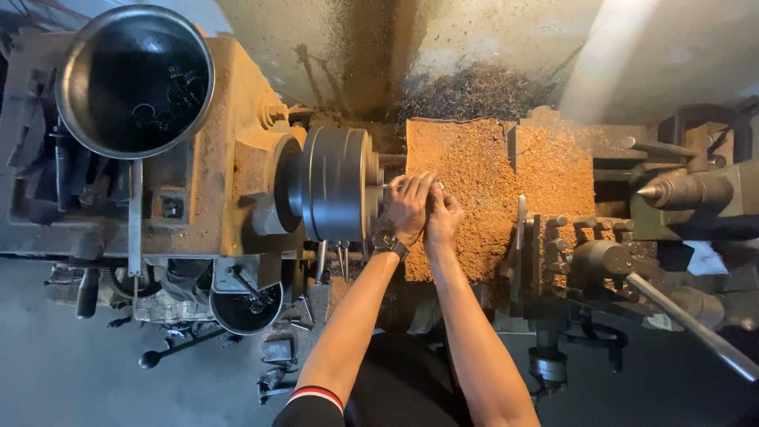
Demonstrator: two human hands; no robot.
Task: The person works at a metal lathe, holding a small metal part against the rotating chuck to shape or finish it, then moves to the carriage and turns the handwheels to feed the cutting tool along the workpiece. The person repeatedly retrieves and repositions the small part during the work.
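Both hands meet at the face of the lathe chuck point(336, 183), the one large dark steel disc on the machine. The left hand point(409, 207), a watch point(389, 243) on its wrist, has its fingers curled toward the chuck's centre; whether they grip anything there cannot be told, since the spot is hidden. The right hand point(444, 219) presses against the back of the left, fingers bent, and what it holds is likewise hidden. Under and beyond the right hand lies a bed of orange-brown chips point(474, 182) covering the carriage. Farther to its right sit the tool post point(589, 245) and one pointed tailstock centre point(660, 190). Left of the left hand, past the chuck, two round metal bowls show: a big one point(134, 79) atop the headstock and a smaller one point(247, 304) lower down.
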